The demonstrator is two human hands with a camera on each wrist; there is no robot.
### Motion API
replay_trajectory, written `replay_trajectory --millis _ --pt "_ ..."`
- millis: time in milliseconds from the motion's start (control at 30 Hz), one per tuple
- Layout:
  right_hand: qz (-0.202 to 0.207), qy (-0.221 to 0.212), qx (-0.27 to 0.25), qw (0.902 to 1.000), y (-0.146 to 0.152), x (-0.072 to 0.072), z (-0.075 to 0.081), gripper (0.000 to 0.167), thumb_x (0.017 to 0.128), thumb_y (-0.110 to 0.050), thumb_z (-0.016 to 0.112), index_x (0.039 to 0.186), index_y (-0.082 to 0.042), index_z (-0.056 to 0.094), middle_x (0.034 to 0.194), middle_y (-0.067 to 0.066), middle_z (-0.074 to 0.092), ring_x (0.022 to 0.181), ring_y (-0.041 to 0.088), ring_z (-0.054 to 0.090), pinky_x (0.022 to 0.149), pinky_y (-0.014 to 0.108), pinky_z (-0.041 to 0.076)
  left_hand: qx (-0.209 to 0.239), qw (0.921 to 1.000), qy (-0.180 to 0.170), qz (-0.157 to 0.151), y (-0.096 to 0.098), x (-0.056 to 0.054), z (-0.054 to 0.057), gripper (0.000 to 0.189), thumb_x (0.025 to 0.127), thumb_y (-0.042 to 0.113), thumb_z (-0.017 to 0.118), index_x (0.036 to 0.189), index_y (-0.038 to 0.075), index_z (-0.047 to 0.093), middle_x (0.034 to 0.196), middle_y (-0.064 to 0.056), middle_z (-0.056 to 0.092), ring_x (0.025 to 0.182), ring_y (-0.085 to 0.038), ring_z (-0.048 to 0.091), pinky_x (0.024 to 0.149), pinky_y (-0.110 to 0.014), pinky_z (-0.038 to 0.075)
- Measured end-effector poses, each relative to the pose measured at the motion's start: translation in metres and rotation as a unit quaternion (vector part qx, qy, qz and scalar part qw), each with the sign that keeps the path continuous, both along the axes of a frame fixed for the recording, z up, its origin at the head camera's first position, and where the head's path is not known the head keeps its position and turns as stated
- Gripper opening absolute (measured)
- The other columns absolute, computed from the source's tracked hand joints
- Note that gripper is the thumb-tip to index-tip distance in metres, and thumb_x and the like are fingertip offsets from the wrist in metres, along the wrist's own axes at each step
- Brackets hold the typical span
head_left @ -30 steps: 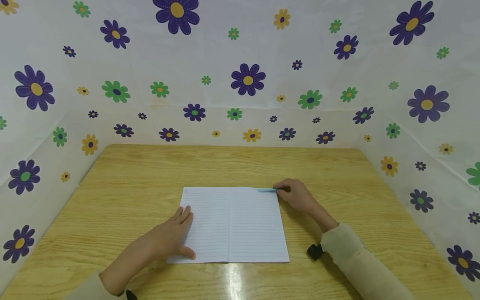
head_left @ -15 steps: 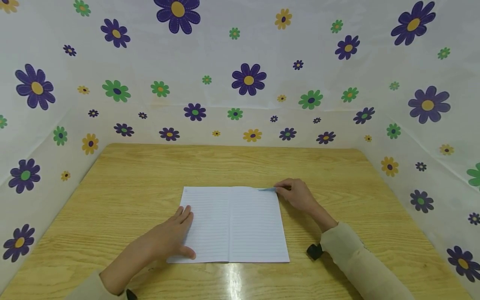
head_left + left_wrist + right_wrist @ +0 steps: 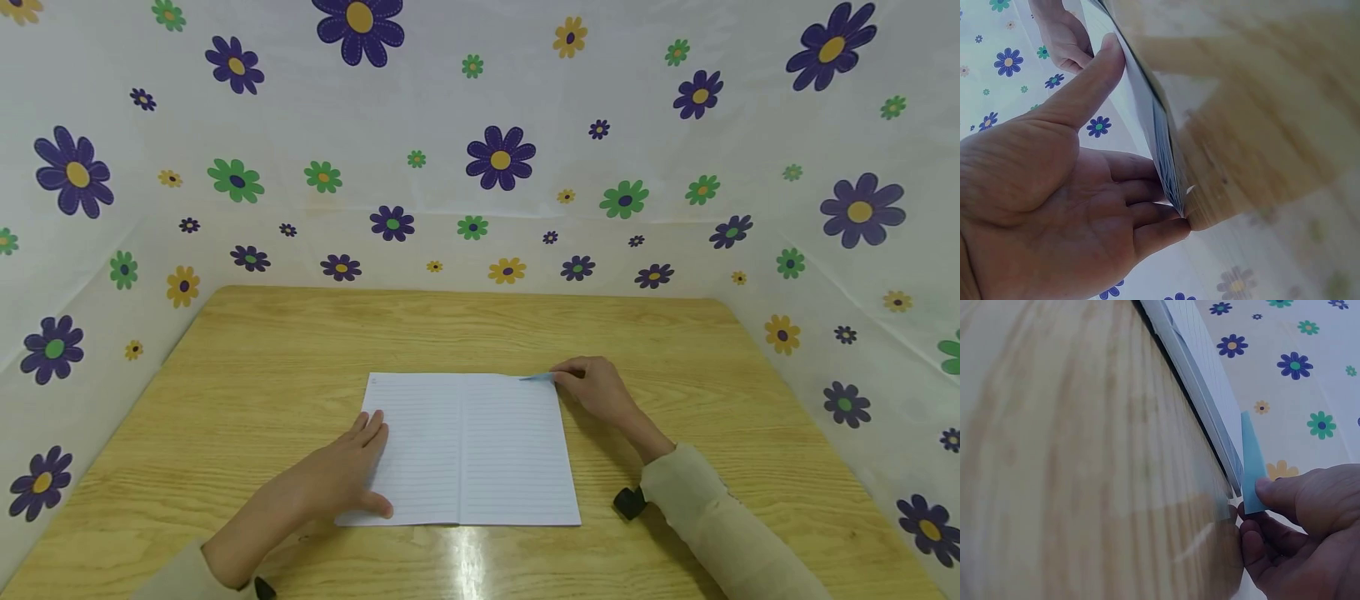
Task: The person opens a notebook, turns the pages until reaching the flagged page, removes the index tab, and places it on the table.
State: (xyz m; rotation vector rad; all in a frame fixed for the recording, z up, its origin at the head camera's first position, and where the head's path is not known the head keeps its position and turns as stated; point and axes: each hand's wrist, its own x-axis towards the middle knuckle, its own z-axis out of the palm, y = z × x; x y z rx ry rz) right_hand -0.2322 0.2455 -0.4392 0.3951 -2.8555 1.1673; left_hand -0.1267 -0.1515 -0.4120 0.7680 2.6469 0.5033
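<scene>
An open notebook [image 3: 510, 450] with white ruled pages lies flat on the wooden table. My left hand [image 3: 348, 471] rests along its left edge, fingers extended and thumb on the lower left of the page. In the left wrist view, the left hand [image 3: 1085, 200] spans the edge of the page stack. At the top right corner, my right hand [image 3: 596, 389] pinches a small light blue piece of paper [image 3: 1252, 469] between thumb and fingers. The blue piece [image 3: 536, 377] tapers to a point over the top edge of the right page.
Behind and beside the wooden table [image 3: 450, 333] hangs a white flower-printed cloth [image 3: 420, 92]. A black object [image 3: 630, 502] sits by the right sleeve cuff [image 3: 678, 479].
The blue piece of paper has tilted, its outer end lifting and its pointed end sliding slightly right. The right hand has shifted only slightly; the left hand stays at the page edge.
</scene>
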Motion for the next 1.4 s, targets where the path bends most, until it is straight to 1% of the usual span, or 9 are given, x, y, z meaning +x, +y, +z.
replay_trajectory --millis 133,400,500,567,667,767,900,1067,1400 --pt "-0.005 -0.003 0.000 1.0000 0.000 -0.001 0.000 0.019 0.102 -0.011 0.066 0.110 0.000 0.079 0.115 0.017 0.075 0.112 0.036 0.068 0.095 0.052 0.054 -0.001 1.0000 -0.001 0.000 0.000 0.000 0.000 0.112 0.079 0.047 0.086 0.149 -0.022 0.032 0.161 -0.040 0.019 0.150 -0.057 0.015 0.120 -0.061 0.023" --pt "-0.012 -0.006 -0.002 0.9999 0.000 -0.001 0.001 0.019 0.102 -0.012 0.067 0.109 0.001 0.080 0.112 0.017 0.076 0.108 0.035 0.069 0.090 0.050 0.055 0.000 1.0000 -0.003 -0.002 -0.001 -0.001 0.000 0.112 0.079 0.047 0.086 0.149 -0.022 0.032 0.161 -0.041 0.018 0.150 -0.057 0.014 0.119 -0.062 0.023" --pt "-0.014 -0.004 0.001 0.9999 -0.001 -0.001 0.002 0.019 0.102 -0.012 0.067 0.108 0.001 0.080 0.110 0.016 0.076 0.105 0.033 0.069 0.087 0.045 0.056 0.000 1.0000 -0.004 -0.002 0.000 -0.002 0.000 0.112 0.079 0.047 0.086 0.149 -0.022 0.032 0.161 -0.041 0.018 0.149 -0.058 0.014 0.120 -0.062 0.023" --pt "-0.019 -0.012 -0.007 0.9997 -0.001 -0.001 0.002 0.020 0.102 -0.011 0.066 0.110 0.002 0.079 0.106 0.016 0.076 0.095 0.031 0.069 0.079 0.039 0.056 -0.001 1.0000 -0.006 -0.002 0.000 -0.002 0.000 0.112 0.079 0.046 0.086 0.149 -0.022 0.031 0.161 -0.041 0.018 0.149 -0.058 0.014 0.120 -0.062 0.023" --pt "-0.027 -0.026 -0.021 0.9991 0.000 -0.002 0.002 0.022 0.103 -0.011 0.065 0.112 0.005 0.077 0.096 0.014 0.075 0.077 0.023 0.061 0.065 0.028 0.048 -0.002 1.0000 -0.007 -0.003 0.000 -0.002 0.000 0.112 0.080 0.046 0.085 0.149 -0.022 0.031 0.161 -0.041 0.017 0.149 -0.057 0.014 0.120 -0.061 0.022" --pt "-0.037 -0.038 -0.037 0.9979 0.002 -0.003 0.001 0.024 0.104 -0.011 0.064 0.114 0.006 0.076 0.088 0.012 0.072 0.068 0.019 0.052 0.058 0.024 0.041 -0.002 1.0000 -0.009 -0.002 0.000 -0.002 0.000 0.112 0.080 0.046 0.085 0.150 -0.022 0.031 0.161 -0.041 0.017 0.150 -0.057 0.013 0.120 -0.061 0.022" --pt "-0.049 -0.048 -0.051 0.9964 0.003 -0.004 0.001 0.024 0.104 -0.013 0.063 0.115 0.005 0.076 0.087 0.011 0.070 0.069 0.018 0.052 0.058 0.024 0.041 0.001 1.0000 -0.009 -0.001 0.000 -0.002 0.001 0.112 0.079 0.046 0.086 0.149 -0.022 0.031 0.161 -0.041 0.017 0.149 -0.058 0.013 0.120 -0.061 0.021" --pt "-0.071 -0.065 -0.073 0.9927 0.006 -0.003 0.002 0.026 0.104 -0.015 0.064 0.117 0.004 0.075 0.092 0.012 0.072 0.074 0.018 0.056 0.061 0.023 0.046 0.004 0.9999 -0.012 0.000 0.000 -0.002 0.000 0.112 0.079 0.046 0.086 0.149 -0.022 0.031 0.160 -0.041 0.017 0.149 -0.058 0.013 0.120 -0.062 0.021" --pt "-0.084 -0.061 -0.102 0.9894 0.027 0.004 0.009 0.030 0.105 -0.013 0.063 0.122 0.010 0.070 0.093 0.017 0.072 0.076 0.019 0.060 0.062 0.023 0.052 0.004 0.9999 -0.010 0.000 0.000 -0.002 0.000 0.113 0.079 0.046 0.086 0.149 -0.023 0.031 0.160 -0.041 0.017 0.149 -0.058 0.014 0.120 -0.062 0.022"
